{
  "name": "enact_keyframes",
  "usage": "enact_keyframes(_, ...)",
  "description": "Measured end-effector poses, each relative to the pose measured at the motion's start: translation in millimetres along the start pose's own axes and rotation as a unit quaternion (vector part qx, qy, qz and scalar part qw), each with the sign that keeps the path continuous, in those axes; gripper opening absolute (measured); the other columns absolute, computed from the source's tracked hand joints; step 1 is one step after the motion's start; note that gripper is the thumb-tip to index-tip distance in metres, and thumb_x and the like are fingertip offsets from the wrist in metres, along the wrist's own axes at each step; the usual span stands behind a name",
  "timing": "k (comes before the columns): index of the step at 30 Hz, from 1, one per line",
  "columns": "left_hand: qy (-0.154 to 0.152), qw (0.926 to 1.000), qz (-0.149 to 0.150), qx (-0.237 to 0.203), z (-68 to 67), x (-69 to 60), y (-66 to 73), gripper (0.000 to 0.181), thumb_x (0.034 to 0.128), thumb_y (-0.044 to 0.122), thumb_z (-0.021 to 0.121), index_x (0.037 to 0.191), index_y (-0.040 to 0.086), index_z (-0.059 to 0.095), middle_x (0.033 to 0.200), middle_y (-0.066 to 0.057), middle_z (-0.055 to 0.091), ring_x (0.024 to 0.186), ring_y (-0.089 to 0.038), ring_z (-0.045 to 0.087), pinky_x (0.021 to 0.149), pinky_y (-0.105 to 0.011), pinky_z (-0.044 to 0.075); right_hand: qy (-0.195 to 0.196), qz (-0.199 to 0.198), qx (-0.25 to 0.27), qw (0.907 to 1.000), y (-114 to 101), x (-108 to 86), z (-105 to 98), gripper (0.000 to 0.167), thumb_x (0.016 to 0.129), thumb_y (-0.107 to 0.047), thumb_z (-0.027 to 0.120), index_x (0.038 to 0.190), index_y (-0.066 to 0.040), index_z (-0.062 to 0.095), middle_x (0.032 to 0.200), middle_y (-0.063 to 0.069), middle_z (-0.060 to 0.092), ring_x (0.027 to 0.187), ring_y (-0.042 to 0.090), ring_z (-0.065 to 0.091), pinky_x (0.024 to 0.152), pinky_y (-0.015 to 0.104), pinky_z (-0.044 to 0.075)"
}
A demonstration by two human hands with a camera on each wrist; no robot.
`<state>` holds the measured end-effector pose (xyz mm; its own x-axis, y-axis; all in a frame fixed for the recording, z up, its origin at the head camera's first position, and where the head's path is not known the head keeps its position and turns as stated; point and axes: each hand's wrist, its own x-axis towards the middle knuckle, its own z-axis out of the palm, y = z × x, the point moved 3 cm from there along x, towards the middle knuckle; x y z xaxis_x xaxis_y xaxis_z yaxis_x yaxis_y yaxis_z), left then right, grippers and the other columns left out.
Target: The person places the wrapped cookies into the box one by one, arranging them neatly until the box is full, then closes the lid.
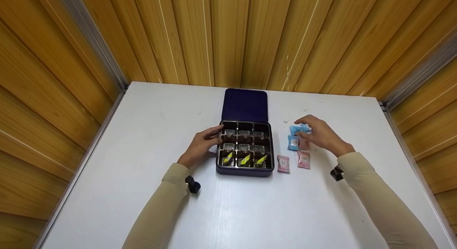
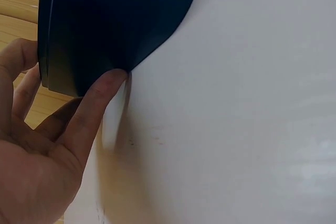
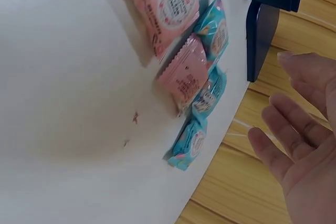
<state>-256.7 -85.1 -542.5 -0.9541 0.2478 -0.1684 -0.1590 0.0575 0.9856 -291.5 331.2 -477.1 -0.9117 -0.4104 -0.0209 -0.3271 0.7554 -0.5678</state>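
Head view: left grip (loosely spread) touches box

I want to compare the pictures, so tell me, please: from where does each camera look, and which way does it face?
Head: on the head, facing forward and down at the box and table; left hand, right hand and both sleeves show.
Left wrist: on that wrist, facing the box and table; the left hand shows.
Right wrist: on that wrist, facing pink sweets and blue sweets; the right hand shows.
Head and right wrist views share these sweets.
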Motion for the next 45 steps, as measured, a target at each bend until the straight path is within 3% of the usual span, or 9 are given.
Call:
enact_keyframes(6, -0.002, 1.0000, 0.008, 0.001, -0.8, -0.5, 0.3, 0.061, 0.0964, 0.008, 0.072, 0.155, 0.020, 0.059, 0.154, -0.013, 0.057, 0.135, -0.033, 0.058, 0.078, -0.053, 0.065, -0.004, 0.026, -0.012, 0.9996, 14, 3.4, -3, 0.043, 0.098, -0.001, 0.073, 0.139, 0.003, 0.062, 0.145, 0.025, 0.056, 0.141, 0.048, 0.046, 0.119, 0.066, 0.033)
enact_keyframes(13, -0.003, 0.9997, 0.024, 0.001, -0.7, 0.2, -1.7, 0.059, 0.0979, 0.006, 0.070, 0.155, 0.018, 0.059, 0.153, -0.013, 0.057, 0.134, -0.033, 0.059, 0.078, -0.050, 0.065, -0.001, 0.044, -0.016, 0.9989, 28, 2.1, -3, 0.041, 0.099, -0.003, 0.073, 0.138, 0.005, 0.062, 0.143, 0.028, 0.056, 0.136, 0.050, 0.050, 0.117, 0.066, 0.037)
enact_keyframes(25, -0.002, 0.9997, 0.016, -0.017, 0.5, 0.0, -2.1, 0.060, 0.0970, 0.006, 0.070, 0.154, 0.020, 0.059, 0.152, -0.011, 0.059, 0.131, -0.033, 0.060, 0.078, -0.054, 0.065, -0.026, 0.085, -0.017, 0.9959, 52, 4.6, 2, 0.046, 0.101, 0.001, 0.068, 0.145, 0.009, 0.056, 0.146, 0.030, 0.051, 0.140, 0.049, 0.046, 0.120, 0.064, 0.032)
enact_keyframes(35, 0.004, 0.9998, 0.011, -0.013, 0.4, 0.2, -2.0, 0.059, 0.0970, 0.007, 0.070, 0.154, 0.021, 0.060, 0.154, -0.011, 0.057, 0.132, -0.033, 0.059, 0.079, -0.054, 0.065, -0.024, 0.073, -0.044, 0.9960, 57, 6.6, 3, 0.042, 0.100, 0.006, 0.068, 0.140, 0.009, 0.059, 0.144, 0.030, 0.054, 0.140, 0.051, 0.045, 0.120, 0.065, 0.032)
enact_keyframes(45, -0.015, 0.9994, 0.006, -0.031, 0.1, -1.9, -1.6, 0.060, 0.0983, 0.008, 0.070, 0.156, 0.020, 0.057, 0.156, -0.013, 0.054, 0.132, -0.036, 0.060, 0.081, -0.054, 0.064, -0.008, 0.052, -0.070, 0.9961, 59, 5.7, 5, 0.037, 0.098, 0.009, 0.068, 0.135, 0.010, 0.064, 0.136, 0.029, 0.058, 0.134, 0.050, 0.051, 0.117, 0.065, 0.037)
